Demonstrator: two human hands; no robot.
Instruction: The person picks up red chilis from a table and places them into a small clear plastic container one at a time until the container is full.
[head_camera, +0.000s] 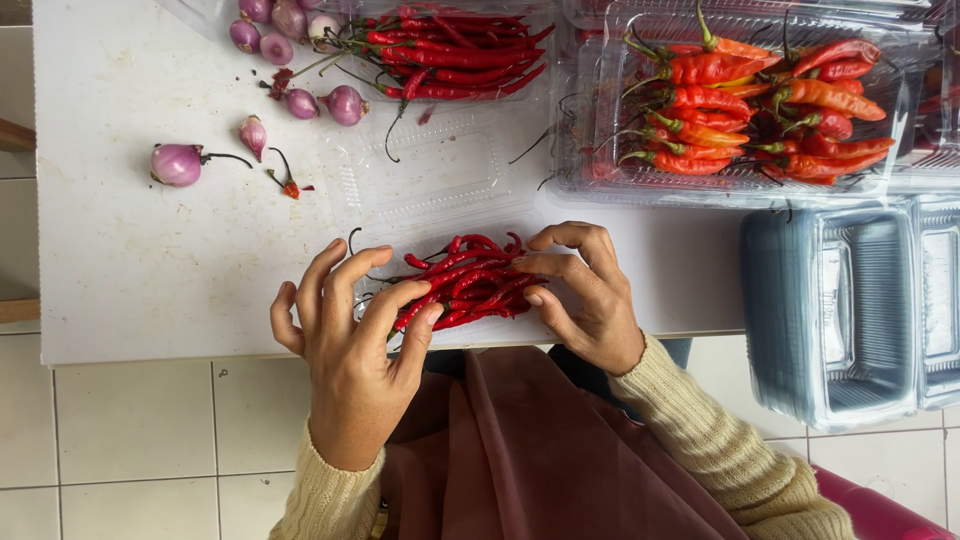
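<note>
Lying between both grips: red chillies (468, 283)

bright even daylight, soft shadows, sharp focus
</note>
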